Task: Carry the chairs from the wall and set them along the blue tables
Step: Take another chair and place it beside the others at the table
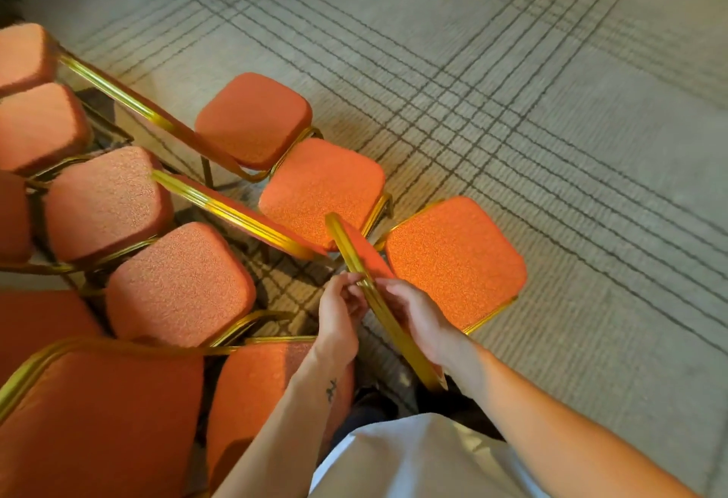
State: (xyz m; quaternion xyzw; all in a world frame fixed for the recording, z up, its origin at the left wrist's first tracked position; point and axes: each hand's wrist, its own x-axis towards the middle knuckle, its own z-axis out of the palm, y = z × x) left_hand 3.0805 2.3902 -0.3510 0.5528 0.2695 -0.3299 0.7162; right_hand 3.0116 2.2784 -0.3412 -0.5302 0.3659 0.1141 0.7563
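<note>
Both hands' fingers (pixel 348 288) curl narrowly round the gold top rail (pixel 394 334) of the nearest chair (pixel 457 257), with the left hand (pixel 340 312) and right hand (pixel 417 318) on either side of it, likely to lift it clear of the crowded rows of chairs (pixel 181 281). Its legs are hidden beneath the seat. No blue worktop shows, only carpet (pixel 551 143).
</note>
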